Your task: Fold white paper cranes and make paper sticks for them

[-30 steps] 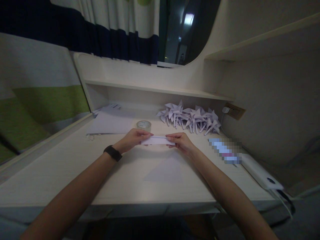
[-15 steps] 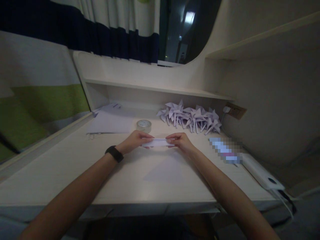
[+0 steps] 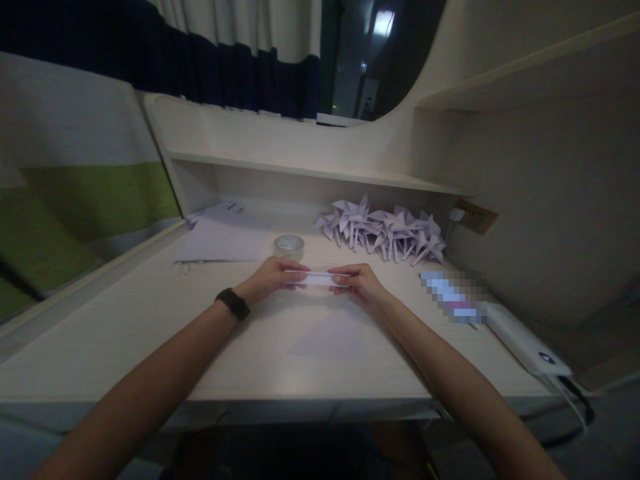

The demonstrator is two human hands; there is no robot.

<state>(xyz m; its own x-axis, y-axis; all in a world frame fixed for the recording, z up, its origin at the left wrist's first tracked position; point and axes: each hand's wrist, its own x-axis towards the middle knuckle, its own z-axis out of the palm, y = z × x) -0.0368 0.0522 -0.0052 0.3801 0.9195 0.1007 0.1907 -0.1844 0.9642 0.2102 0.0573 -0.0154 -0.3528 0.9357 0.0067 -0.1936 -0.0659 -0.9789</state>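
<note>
A narrow strip of folded white paper (image 3: 320,279) is held level above the desk, between my two hands. My left hand (image 3: 278,275) pinches its left end, thumb on the near side and fingers behind. At the right end, my right hand (image 3: 359,280) grips it the same way. Below the hands a flat sheet of white paper (image 3: 327,337) with a slanted edge lies on the desk (image 3: 125,347). Just behind my left hand stands a roll of clear tape (image 3: 289,247). The fingers behind the strip are partly hidden.
Several white paper pinwheels (image 3: 385,230) are heaped at the back right. A stack of white paper (image 3: 223,237) lies back left. On the right are a blurred-out phone-like object (image 3: 453,295) and a white power strip-like box (image 3: 525,340) with cables. A shelf (image 3: 300,168) overhangs the back.
The paper strip looks narrower now, its near face turned or rolled further between my fingers. Both hands stay at its ends. The whole view has shifted slightly.
</note>
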